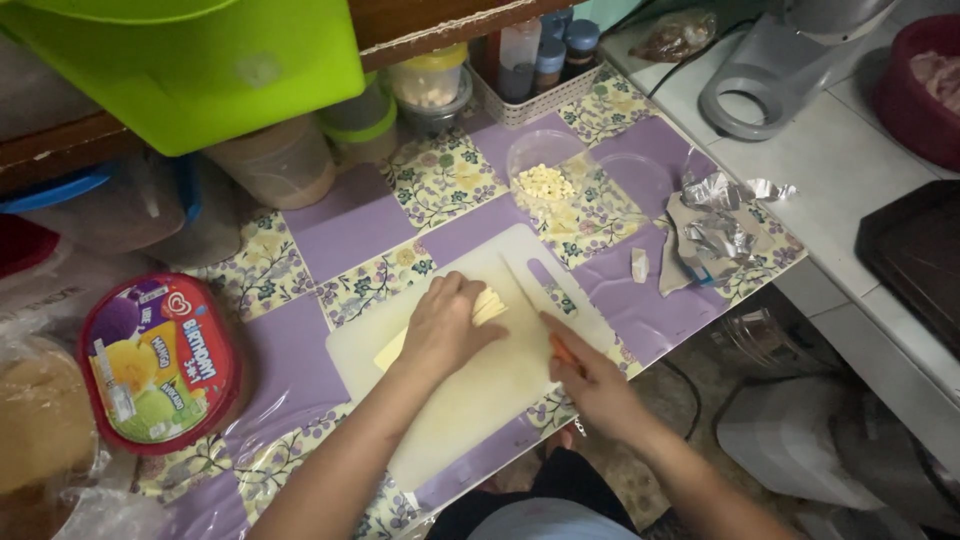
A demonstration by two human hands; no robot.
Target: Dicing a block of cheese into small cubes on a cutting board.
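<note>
My left hand (445, 325) presses down on a pale yellow block of cheese (487, 306) lying on a white cutting board (470, 395). Thin slices fan out at the block's right end. My right hand (590, 375) grips a knife (528, 293) by its orange handle, the blade pointing up and to the left beside the slices. A clear plastic bowl (543, 180) with small pale cubes sits beyond the board.
A red-rimmed ice cream tub (158, 360) lies at left. Crumpled foil wrapper (715, 225) rests at right, with a small cheese piece (640, 264) beside it. A green bin (190, 60), jars, a spice basket (535, 70) and a grey appliance base (770, 75) stand at the back.
</note>
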